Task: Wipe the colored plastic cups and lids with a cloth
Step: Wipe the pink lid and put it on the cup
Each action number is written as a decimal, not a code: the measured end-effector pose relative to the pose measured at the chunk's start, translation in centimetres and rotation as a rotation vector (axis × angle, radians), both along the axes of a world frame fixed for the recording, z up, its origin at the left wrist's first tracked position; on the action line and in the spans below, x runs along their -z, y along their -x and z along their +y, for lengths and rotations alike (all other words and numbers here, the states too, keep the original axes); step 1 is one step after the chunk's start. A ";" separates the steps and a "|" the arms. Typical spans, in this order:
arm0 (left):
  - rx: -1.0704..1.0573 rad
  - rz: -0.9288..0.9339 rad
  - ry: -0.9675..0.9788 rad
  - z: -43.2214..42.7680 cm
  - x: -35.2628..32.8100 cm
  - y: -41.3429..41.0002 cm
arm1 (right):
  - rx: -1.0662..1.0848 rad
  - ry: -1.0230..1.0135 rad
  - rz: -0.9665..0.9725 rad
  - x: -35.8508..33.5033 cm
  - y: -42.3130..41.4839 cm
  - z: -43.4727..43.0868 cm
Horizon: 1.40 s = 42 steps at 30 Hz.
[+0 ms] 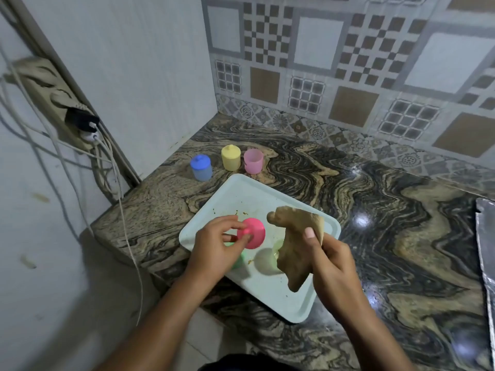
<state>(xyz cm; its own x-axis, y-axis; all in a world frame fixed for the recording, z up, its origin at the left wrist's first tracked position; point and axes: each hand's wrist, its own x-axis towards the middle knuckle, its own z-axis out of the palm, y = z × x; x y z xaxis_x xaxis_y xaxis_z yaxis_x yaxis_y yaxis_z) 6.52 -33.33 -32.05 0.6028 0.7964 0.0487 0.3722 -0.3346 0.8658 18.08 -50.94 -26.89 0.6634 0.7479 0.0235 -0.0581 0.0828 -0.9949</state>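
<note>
My left hand pinches a bright pink lid by its knob, holding it above the pale tray. A beige cloth hangs from my right hand, which grips it just right of the lid. A green cup lies on the tray, mostly hidden under my left hand. A second light green piece peeks out behind the cloth. At the back of the counter stand a blue cup with its lid on, a yellow cup with its lid on and a pink cup without a lid.
The tray carries brown smears and overhangs the marble counter's front edge. A power strip with plugs and cables hangs on the left wall. A foil-covered edge shows at far right. Patterned tiles back the counter.
</note>
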 end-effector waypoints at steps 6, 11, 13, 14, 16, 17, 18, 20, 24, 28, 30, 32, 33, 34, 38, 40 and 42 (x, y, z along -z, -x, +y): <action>-0.065 -0.230 0.216 -0.7 -5.3 -0.5 | -0.060 -0.060 0.090 -0.6 0.1 2.5; -0.037 -0.332 0.506 -0.4 -6.2 -0.3 | -0.062 -0.058 0.133 -1.0 -1.0 3.8; -0.063 -0.375 0.663 -0.2 -6.3 -0.1 | -0.072 -0.073 0.184 -1.1 -1.5 4.1; -0.077 -0.393 0.746 0.0 -6.3 0.0 | -0.069 -0.079 0.215 -1.0 -1.8 4.4; -0.090 -0.416 0.897 0.2 -6.2 0.1 | -0.018 -0.098 0.270 -1.1 -2.3 4.8; -0.093 -0.428 0.950 0.3 -6.2 0.1 | 0.021 -0.118 0.300 -1.2 -2.5 5.0; -0.099 -0.438 0.987 0.4 -6.1 0.2 | 0.061 -0.136 0.315 -1.2 -2.7 5.2; -0.116 -0.456 1.029 0.5 -6.0 0.1 | 0.094 -0.134 0.265 -1.2 -2.6 5.4; -0.111 -0.483 1.044 0.4 -5.9 -0.1 | -0.032 -0.115 -0.098 0.3 -0.7 5.5; -0.106 -0.504 1.055 0.1 -6.1 -0.3 | -0.057 -0.025 -0.745 2.7 1.0 5.9; -0.091 -0.500 1.041 0.1 -6.3 0.0 | -0.031 -0.075 -0.791 2.9 1.0 6.2; -0.041 -0.492 1.022 0.4 -6.5 0.5 | -0.028 -0.092 -0.799 2.9 0.2 6.3; -0.011 -0.482 1.009 0.5 -6.7 0.8 | -0.028 -0.083 -0.804 2.8 -0.4 6.4; 0.015 -0.468 0.999 0.6 -7.0 1.1 | -0.029 -0.064 -0.807 2.6 -1.1 6.4; 0.061 -0.460 0.975 0.7 -7.7 1.6 | 0.014 0.083 -0.739 2.0 -3.3 6.6; 0.036 -0.485 0.968 1.2 -7.9 1.7 | 0.070 0.115 -0.580 1.7 -3.7 6.6; 0.010 -0.514 0.973 1.7 -8.2 1.6 | 0.085 0.027 -0.372 0.9 -3.2 6.3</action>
